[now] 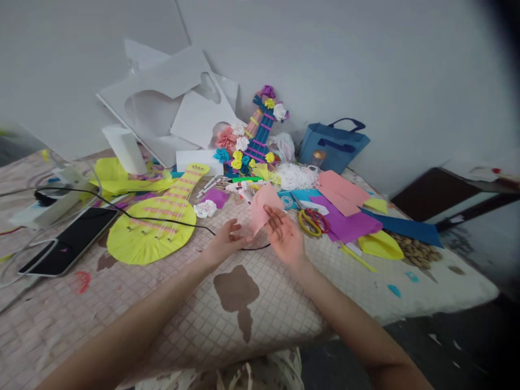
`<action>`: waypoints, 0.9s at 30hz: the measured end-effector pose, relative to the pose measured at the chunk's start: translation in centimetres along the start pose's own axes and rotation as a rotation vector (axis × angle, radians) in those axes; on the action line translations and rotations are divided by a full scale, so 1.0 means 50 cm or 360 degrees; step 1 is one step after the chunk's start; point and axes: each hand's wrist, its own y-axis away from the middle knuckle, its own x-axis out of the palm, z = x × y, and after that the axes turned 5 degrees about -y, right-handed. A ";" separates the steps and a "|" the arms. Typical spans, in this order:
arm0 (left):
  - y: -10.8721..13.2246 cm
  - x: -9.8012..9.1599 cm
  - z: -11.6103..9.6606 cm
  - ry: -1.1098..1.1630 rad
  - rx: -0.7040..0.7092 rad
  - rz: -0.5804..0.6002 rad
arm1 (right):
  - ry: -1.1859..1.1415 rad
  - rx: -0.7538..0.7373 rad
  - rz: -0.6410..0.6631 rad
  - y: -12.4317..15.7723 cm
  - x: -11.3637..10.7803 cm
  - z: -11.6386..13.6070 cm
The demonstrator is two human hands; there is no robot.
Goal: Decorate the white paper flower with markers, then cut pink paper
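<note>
A piece of pink crepe paper (262,208) is held up off the table between my hands. My right hand (286,233) grips its right side, thumb and fingers closed on it. My left hand (226,241) is at the paper's lower left corner, its fingertips pinching or touching the edge. Left of my hands lies a yellow paper guitar (152,230) with pink bands and strings. Scissors with yellow and red handles (311,223) rest to the right. Just behind the paper is a hot glue gun (241,189), partly hidden.
A black cable (162,219) crosses the table under my hands. At left lie a phone (71,241) and a power strip (44,208). A flower-decorated blue guitar (260,135) leans at the back beside a blue bag (335,143). Purple paper (345,222) and peanuts (418,252) lie right.
</note>
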 end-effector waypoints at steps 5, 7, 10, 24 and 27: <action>-0.004 0.002 -0.002 0.0037 0.0042 0.0028 | -0.0131 0.0098 0.0012 -0.009 -0.005 0.010; -0.006 -0.002 -0.002 0.0012 0.0048 0.0095 | -0.0092 0.0070 0.0009 -0.014 -0.009 0.014; -0.008 -0.014 0.001 -0.0123 0.0033 0.0092 | 0.0355 -0.0083 0.0007 -0.020 -0.015 0.021; -0.020 -0.051 -0.001 0.0281 -0.0199 -0.0020 | 0.2366 -0.0506 -0.0507 -0.066 -0.152 0.165; -0.019 -0.054 0.001 0.0295 -0.0216 -0.0030 | 0.2640 -0.0514 -0.0649 -0.078 -0.199 0.199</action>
